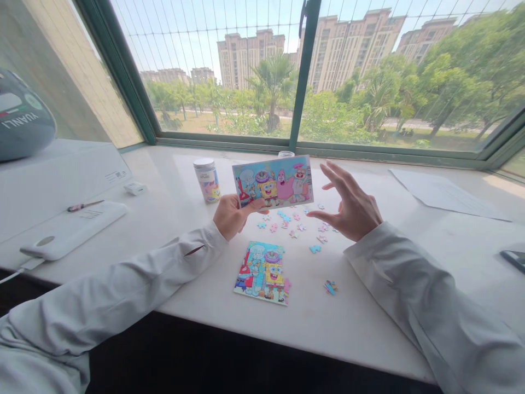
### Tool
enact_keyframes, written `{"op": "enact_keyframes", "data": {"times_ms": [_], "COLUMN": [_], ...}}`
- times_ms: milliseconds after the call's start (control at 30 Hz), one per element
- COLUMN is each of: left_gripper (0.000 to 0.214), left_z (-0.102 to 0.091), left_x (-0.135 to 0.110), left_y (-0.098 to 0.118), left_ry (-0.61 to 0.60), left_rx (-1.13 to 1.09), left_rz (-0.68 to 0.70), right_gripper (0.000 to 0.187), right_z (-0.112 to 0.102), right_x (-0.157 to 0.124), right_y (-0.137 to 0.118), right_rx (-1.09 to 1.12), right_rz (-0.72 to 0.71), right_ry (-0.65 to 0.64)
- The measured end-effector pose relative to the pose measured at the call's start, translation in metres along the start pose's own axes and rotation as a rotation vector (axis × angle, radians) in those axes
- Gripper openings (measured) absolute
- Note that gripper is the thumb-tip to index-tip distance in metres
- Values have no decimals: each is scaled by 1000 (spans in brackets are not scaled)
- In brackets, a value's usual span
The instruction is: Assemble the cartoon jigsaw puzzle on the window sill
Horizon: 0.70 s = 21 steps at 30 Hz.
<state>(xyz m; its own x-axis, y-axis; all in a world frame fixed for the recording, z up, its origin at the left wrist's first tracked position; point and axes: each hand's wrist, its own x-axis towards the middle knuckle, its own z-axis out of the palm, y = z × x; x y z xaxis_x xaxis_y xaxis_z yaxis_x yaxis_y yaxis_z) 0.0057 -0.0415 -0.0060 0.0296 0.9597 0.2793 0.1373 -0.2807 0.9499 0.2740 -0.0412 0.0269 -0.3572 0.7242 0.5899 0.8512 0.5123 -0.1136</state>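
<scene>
My left hand (235, 214) pinches the lower left edge of a picture card (274, 183) printed with cartoon characters, holding it up above the table. Just right of the card, my right hand (348, 202) is open, thumb and fingers spread apart, touching nothing. Below the card lies a partly assembled jigsaw puzzle (260, 273) showing some of the same characters, its right edge uneven. Loose puzzle pieces (293, 233) are scattered behind it, partly hidden by the card and my right hand. A small cluster of pieces (330, 287) sits to the puzzle's right.
A lidded canister (207, 180) stands at the back left; a clear jar (286, 155) shows behind the card. On the left are a white power bank (76, 230) with a cable and a small pointed tool (85, 206). Paper sheets (443, 197) and a phone-like object (513, 259) lie right.
</scene>
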Motion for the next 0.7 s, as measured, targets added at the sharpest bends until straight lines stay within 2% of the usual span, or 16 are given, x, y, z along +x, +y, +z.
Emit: {"op": "enact_keyframes", "data": {"times_ms": [100, 167, 233, 367, 433, 567, 700], "left_gripper": [37, 38, 37, 37, 36, 34, 30], "left_z": [-3, -5, -6, -5, -5, -5, -5], "left_x": [4, 6, 7, 8, 7, 7, 8], "left_y": [-4, -6, -9, -12, -12, -12, -13], "left_ry": [99, 128, 142, 114, 96, 108, 151], "left_rx": [38, 69, 85, 51, 35, 32, 16], "left_rz": [11, 15, 19, 17, 13, 3, 29], "right_gripper": [70, 50, 39, 39, 30, 16, 17], "right_z": [4, 8, 10, 8, 4, -1, -1], "right_x": [1, 1, 1, 2, 3, 4, 5], "right_y": [18, 31, 41, 48, 47, 44, 40], "right_rx": [-115, -173, -194, -210, -229, -213, -186], "right_rz": [91, 168, 236, 346, 383, 357, 314], "right_ry": [44, -21, -137, -289, -326, -402, -443]}}
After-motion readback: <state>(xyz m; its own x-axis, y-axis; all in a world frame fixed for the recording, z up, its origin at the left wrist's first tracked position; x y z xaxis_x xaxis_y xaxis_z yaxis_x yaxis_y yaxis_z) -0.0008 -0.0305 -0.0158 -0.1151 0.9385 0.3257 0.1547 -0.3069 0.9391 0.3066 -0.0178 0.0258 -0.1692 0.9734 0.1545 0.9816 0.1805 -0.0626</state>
